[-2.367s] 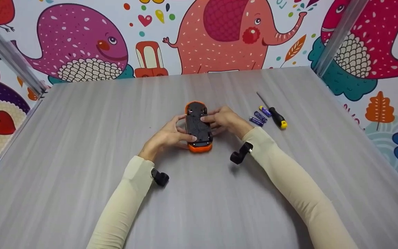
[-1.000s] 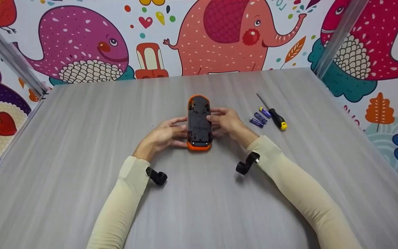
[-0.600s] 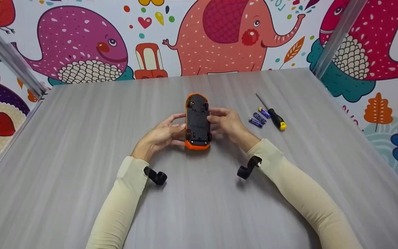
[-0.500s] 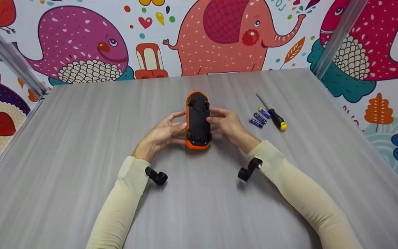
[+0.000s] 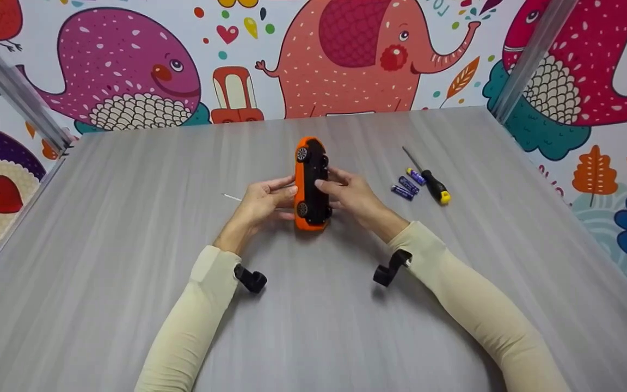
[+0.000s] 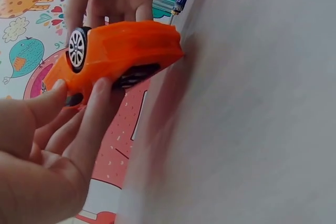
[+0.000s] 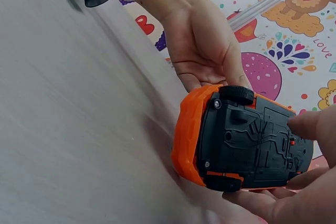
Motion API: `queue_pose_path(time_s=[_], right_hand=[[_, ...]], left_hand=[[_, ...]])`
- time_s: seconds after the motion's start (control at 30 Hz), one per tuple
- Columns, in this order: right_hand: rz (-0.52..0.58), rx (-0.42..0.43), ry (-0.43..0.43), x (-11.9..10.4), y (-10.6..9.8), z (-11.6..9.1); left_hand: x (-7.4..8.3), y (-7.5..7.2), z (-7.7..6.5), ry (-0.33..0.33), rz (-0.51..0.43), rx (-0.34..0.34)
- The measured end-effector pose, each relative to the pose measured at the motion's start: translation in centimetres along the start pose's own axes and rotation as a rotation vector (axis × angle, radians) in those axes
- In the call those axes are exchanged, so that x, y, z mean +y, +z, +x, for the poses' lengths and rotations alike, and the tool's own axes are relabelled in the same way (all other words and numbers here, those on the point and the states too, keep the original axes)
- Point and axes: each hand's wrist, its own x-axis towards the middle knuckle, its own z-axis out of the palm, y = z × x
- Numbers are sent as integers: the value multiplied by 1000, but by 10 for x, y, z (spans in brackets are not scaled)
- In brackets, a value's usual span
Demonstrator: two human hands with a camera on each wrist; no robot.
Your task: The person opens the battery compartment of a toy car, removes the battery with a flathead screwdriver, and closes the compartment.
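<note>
An orange toy car (image 5: 301,185) is held up over the table, tipped on its side so two wheels on its left face up in the head view. Its black underside (image 7: 252,140), with screws and moulded lines, fills much of the right wrist view. My left hand (image 5: 262,204) grips the car's left side between thumb and fingers. On the other side my right hand (image 5: 360,198) holds it, thumb across the underside and fingers behind. The orange bumper end (image 6: 136,45) points toward the table in the left wrist view.
To the right lie three purple batteries (image 5: 408,184) and a screwdriver (image 5: 434,185) with a black and yellow handle. A thin pale sliver (image 5: 231,196) shows on the grey table (image 5: 155,179) beside the left hand. Patterned panels (image 5: 346,65) stand behind.
The toy car has been raised and rolled to the right, so its orange left side and wheels now show. The right thumb has shifted further onto the underside. Batteries and screwdriver stay put.
</note>
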Motion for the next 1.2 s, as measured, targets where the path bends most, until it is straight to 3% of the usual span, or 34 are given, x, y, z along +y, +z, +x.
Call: queue_pose_path(time_s=[0.3,0.47,0.63,0.83,0.93,1.07,1.2], right_hand=[[-92,-33,-47,1,5,0],[-107,4,-59,1,7,0],[14,82,-39,1,8,2],[282,114,-26,0,4,3],[375,128,-31,-2,1,4],[415,132,-33,-2,-4,5],[461,88,-54,-1,-8,6]], left_hand=[[4,7,-2,44,15,62],[6,12,-3,69,39,76],[9,21,-6,161,72,121],[9,27,-7,442,80,153],[9,25,-9,543,68,136],[6,21,-8,586,23,87],[1,17,-4,552,-23,63]])
